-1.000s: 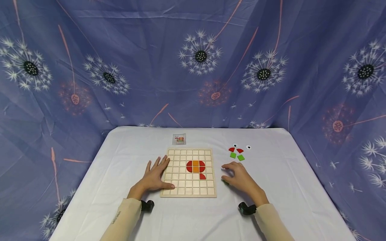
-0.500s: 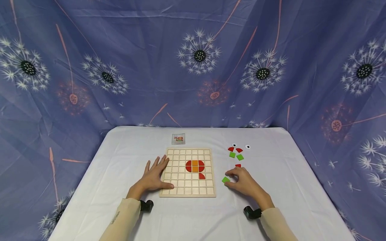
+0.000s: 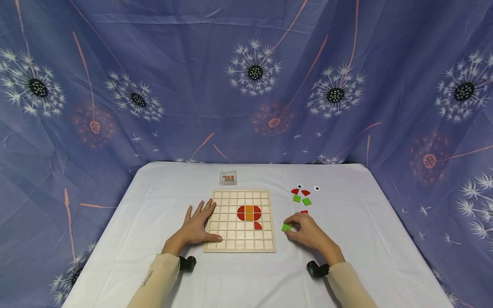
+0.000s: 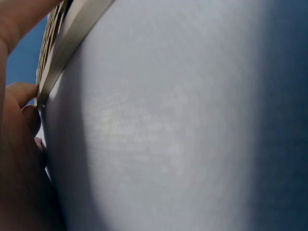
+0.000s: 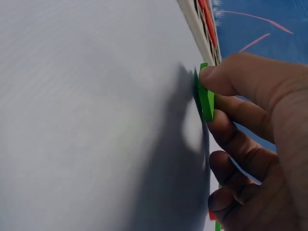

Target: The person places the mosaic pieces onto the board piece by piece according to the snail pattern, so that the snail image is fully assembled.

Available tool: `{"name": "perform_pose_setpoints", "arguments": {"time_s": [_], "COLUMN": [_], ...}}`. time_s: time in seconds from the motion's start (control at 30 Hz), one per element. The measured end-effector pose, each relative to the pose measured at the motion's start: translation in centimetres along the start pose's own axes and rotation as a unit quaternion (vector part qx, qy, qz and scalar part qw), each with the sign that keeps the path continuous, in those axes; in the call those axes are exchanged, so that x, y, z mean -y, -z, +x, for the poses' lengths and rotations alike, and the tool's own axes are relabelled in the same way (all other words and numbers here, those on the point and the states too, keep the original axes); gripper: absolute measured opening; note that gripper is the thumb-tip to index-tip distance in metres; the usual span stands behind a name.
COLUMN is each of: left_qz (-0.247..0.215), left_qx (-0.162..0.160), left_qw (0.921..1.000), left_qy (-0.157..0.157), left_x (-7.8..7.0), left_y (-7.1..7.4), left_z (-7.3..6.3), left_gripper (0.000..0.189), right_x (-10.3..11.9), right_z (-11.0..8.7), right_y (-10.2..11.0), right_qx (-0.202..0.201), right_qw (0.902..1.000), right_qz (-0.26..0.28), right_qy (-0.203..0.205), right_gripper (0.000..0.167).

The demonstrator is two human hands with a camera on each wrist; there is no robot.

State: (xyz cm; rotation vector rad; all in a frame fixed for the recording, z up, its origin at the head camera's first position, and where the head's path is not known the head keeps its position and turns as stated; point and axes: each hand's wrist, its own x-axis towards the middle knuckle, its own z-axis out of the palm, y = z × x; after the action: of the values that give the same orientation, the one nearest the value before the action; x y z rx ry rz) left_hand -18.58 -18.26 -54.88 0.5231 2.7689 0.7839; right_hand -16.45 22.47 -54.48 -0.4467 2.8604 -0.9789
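A wooden grid board lies on the white cloth. My left hand rests along its left edge with fingers spread; in the left wrist view, part of that hand shows beside the board's rim. My right hand is just right of the board and pinches a green square tile between thumb and fingers. Seen from the right wrist, this tile stands tilted close above the cloth. On the board sit orange tiles flanked by red rounded tiles, with a red quarter-circle tile below.
Behind my right hand lie two green tiles, red tiles and two round eye pieces. Another red tile is partly hidden by that hand. A small pattern card lies beyond the board. Patterned blue curtains surround the table.
My right hand first drew back right, uncovering the green tile, then came left again and took hold of it. The left hand has stayed on the board.
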Motion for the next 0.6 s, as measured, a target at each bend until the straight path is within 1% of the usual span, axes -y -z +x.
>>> {"name": "perform_pose_setpoints", "arguments": {"time_s": [0.13, 0.23, 0.3, 0.47, 0.6], "left_qz": [0.001, 0.0, 0.001, 0.003, 0.001], "left_qx": [0.001, 0.001, 0.001, 0.003, 0.004], "left_qw": [1.0, 1.0, 1.0, 1.0, 1.0], "left_qy": [0.003, 0.003, 0.004, 0.006, 0.005], "left_x": [0.1, 0.1, 0.1, 0.2, 0.2], "left_y": [0.0, 0.0, 0.0, 0.0, 0.0], "left_z": [0.0, 0.0, 0.0, 0.1, 0.1], "left_gripper": [0.13, 0.13, 0.13, 0.131, 0.131], "right_x": [0.7, 1.5, 2.0, 3.4, 4.2], "right_z": [0.7, 1.4, 1.9, 3.1, 3.9], "right_y": [-0.2, -0.5, -0.7, -1.3, -1.8], "right_qx": [0.002, 0.007, 0.013, 0.025, 0.039], "right_qw": [0.9998, 0.9998, 0.9997, 0.9983, 0.9967], "right_qz": [0.017, 0.02, 0.019, 0.011, 0.013], "right_qy": [-0.005, 0.003, 0.013, 0.052, 0.07], "right_gripper": [0.022, 0.022, 0.022, 0.021, 0.023]}}
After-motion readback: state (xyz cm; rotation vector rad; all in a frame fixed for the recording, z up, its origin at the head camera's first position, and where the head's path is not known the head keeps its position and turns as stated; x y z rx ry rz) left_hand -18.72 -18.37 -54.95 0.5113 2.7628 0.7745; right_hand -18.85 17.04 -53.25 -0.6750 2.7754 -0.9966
